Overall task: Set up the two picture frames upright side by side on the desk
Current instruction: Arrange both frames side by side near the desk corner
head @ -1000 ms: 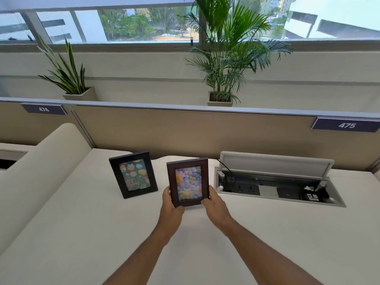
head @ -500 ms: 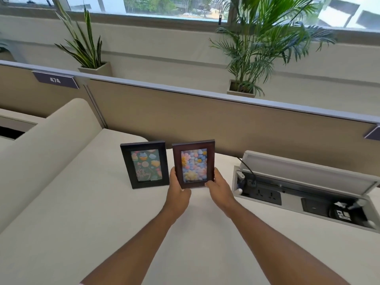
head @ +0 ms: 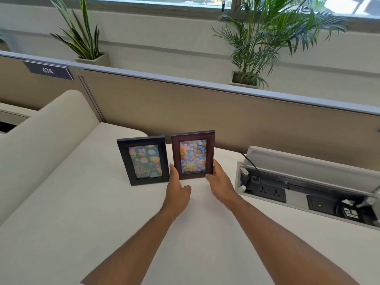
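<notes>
A black picture frame [head: 144,160] with a green cupcake picture stands upright on the white desk [head: 82,212]. Right beside it, almost touching, stands a brown picture frame [head: 193,154] with a picture of pastel flowers. My left hand [head: 178,189] touches the brown frame's lower left edge with its fingers, thumb off to the side. My right hand [head: 220,181] holds the lower right edge and corner. The frame's base sits at desk level; its stand is hidden behind it.
An open cable box [head: 304,190] with power sockets and its raised lid lies in the desk to the right. A beige partition [head: 205,112] runs behind the frames. Two potted plants [head: 253,44] stand beyond it. A rounded divider [head: 41,136] rises on the left.
Both hands carried the brown frame back and left until it stood close beside the black one. My left thumb has come off the frame. The camera has tilted downward.
</notes>
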